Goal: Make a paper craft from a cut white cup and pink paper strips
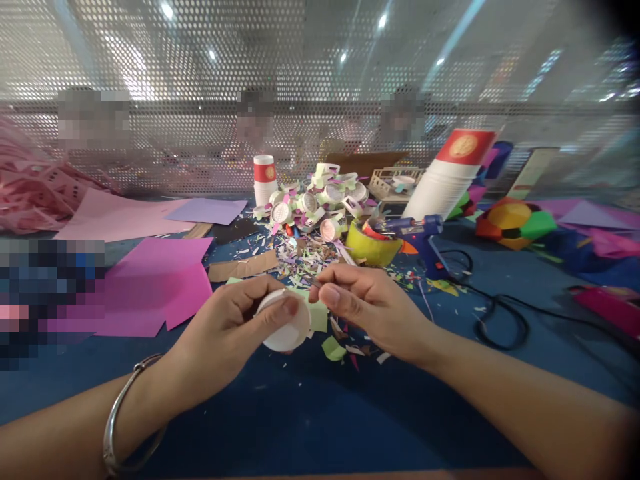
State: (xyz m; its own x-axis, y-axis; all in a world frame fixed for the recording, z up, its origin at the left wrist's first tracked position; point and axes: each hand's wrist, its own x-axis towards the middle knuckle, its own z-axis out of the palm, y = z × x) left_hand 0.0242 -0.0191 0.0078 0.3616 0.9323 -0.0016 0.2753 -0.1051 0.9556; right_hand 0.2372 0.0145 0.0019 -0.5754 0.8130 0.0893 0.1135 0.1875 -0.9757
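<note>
Left hand (220,327) holds a white disc (287,328) between thumb and fingers, over the middle of the table (300,427); the right hand (380,310) is drawn to a narrow pinch on what seems a slim piece, too small to name, just beside the disc's rim. Good handling here probably means a flat, light thumb, so the thin edge does not bend, kept clear of the side nearest the right fingertips; turning the disc rather than the right wrist should keep the work even. Its round face tips up toward the wearer and shows no clear long axis; any depth behind it is hidden. Near it lie green paper (320,318) and scraps (333,349); farther out are a glue gun (430,248), barrel toward the left, and a pile of cut cups (333,195).
</note>
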